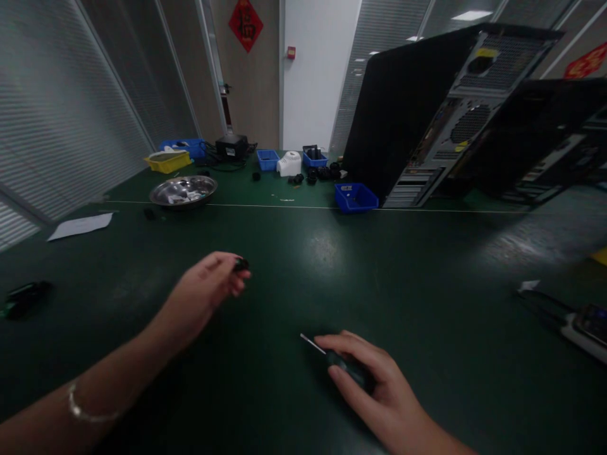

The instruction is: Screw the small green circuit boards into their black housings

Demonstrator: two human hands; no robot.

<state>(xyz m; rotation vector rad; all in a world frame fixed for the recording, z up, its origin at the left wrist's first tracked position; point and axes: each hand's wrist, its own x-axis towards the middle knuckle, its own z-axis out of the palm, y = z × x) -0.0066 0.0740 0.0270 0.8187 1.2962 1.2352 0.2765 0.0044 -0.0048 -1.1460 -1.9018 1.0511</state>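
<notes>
My left hand point(203, 287) is raised over the green tabletop, pinching a small black part point(241, 264) between thumb and fingers; its exact kind is too small to tell. To the right and nearer, my right hand point(367, 373) is closed around the dark handle of a screwdriver point(348, 368). The screwdriver's thin metal shaft points forward and left, away from the black part. A metal bowl point(184, 191) with small pale and shiny pieces stands beyond my left hand.
A blue bin point(355, 197) stands beside a tilted-looking black computer tower point(408, 107). Farther back are a yellow tray point(168, 162), a white vented housing point(289, 164) and several black parts. Paper point(80, 225) lies at left, a dark green object point(26, 297) below it, a cabled device point(588, 328) at right.
</notes>
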